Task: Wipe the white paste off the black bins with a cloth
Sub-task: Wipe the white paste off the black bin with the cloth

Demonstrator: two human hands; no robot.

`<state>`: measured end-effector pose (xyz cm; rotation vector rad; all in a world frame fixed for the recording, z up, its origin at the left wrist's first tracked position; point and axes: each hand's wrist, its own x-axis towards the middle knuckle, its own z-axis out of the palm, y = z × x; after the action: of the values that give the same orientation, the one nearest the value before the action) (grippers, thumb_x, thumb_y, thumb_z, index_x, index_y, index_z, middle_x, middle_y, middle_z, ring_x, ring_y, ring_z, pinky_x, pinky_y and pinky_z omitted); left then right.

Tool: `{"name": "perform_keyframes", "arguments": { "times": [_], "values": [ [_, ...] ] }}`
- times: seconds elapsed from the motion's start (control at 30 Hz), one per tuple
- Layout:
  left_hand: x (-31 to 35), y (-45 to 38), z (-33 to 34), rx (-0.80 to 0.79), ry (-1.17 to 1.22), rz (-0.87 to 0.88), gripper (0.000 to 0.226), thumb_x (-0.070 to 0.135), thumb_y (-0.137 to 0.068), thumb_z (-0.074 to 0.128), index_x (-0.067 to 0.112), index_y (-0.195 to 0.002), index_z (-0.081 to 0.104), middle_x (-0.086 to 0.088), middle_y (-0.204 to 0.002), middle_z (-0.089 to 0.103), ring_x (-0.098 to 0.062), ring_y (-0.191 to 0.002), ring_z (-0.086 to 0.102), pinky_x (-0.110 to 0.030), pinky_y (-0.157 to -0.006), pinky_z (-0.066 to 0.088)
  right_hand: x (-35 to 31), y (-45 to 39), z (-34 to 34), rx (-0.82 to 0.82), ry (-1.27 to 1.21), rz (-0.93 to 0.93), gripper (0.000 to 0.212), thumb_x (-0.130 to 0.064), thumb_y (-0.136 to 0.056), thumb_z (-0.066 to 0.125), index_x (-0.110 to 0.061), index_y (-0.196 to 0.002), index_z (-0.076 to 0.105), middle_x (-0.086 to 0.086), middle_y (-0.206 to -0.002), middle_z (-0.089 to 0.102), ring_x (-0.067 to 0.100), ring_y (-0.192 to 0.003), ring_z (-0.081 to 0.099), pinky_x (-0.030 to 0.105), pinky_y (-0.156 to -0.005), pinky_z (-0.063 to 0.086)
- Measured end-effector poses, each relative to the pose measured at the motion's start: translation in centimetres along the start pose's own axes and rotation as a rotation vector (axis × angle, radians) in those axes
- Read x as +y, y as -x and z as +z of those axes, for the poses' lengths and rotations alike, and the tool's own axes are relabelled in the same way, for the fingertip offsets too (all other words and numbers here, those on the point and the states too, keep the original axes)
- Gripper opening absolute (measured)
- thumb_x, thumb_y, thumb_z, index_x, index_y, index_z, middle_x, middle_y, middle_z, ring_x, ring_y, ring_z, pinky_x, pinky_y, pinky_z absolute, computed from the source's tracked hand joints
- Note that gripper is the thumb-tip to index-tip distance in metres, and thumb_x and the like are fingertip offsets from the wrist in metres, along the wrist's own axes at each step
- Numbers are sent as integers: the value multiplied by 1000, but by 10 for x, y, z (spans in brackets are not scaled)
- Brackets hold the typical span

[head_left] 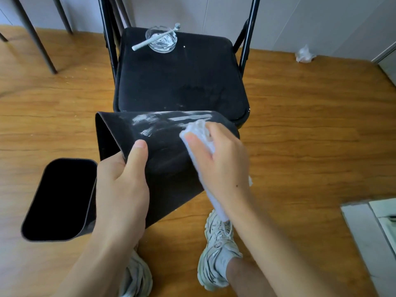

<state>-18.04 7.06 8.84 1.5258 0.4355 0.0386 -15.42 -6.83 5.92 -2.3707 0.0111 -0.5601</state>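
Observation:
A black bin [165, 146] is held tipped on its side above the floor, its base end near the chair. White paste [147, 121] streaks its upper wall. My left hand [122, 181] grips the bin's near rim, thumb on the outer wall. My right hand [220, 155] holds a pale blue-white cloth [199, 133] and presses it on the bin's wall just right of the streaks. A second black bin [62, 198] stands open on the floor at the left.
A black folding chair [180, 82] stands behind the bin, with a glass dish [161, 40] of white paste and a toothbrush [154, 38] on its seat. A crumpled tissue [304, 54] lies on the wooden floor by the wall. My sneakers [218, 249] are below.

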Motion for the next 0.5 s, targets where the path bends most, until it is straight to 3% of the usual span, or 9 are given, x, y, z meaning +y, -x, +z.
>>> {"name": "perform_keyframes", "arguments": {
  "times": [0.1, 0.2, 0.3, 0.37, 0.5],
  "values": [
    [-1, 1, -1, -15, 11, -27, 41, 30, -100, 50, 15, -68, 71, 3, -71, 74, -14, -76, 72, -29, -67, 54, 3, -2, -3, 20, -12, -1, 28, -47, -90, 50, -24, -75, 51, -17, -61, 42, 3, -55, 46, 10, -50, 31],
    [-3, 6, -2, -33, -64, 53, 50, 33, -99, 51, -9, -72, 53, -7, -57, 55, -20, -59, 56, -27, -59, 45, 46, -16, -17, 30, 158, 186, 29, -41, -95, 50, -24, -71, 44, -11, -62, 43, 6, -55, 42, 11, -48, 29],
    [-2, 10, -2, -38, -152, 120, 62, 36, -99, 51, -18, -71, 43, -21, -54, 39, -23, -56, 43, -29, -51, 34, 73, -21, -28, -6, 288, 362, 35, -41, -96, 49, -22, -69, 38, -3, -68, 47, 3, -54, 38, 12, -46, 27],
    [0, 11, 2, -73, -147, 125, 62, 37, -98, 52, -19, -72, 46, -22, -57, 41, -23, -59, 43, -31, -54, 34, 56, -17, -23, -10, 281, 330, 31, -41, -95, 51, -21, -72, 42, -5, -67, 46, 0, -54, 36, 11, -48, 27],
    [-2, 6, 6, -104, -75, 100, 62, 46, -85, 50, -16, -79, 50, -13, -70, 53, -25, -67, 49, -39, -63, 41, -15, 9, -5, -20, -1, 79, 27, -42, -90, 56, -19, -75, 55, -9, -66, 51, 8, -56, 44, 11, -49, 31]
  ]
}}
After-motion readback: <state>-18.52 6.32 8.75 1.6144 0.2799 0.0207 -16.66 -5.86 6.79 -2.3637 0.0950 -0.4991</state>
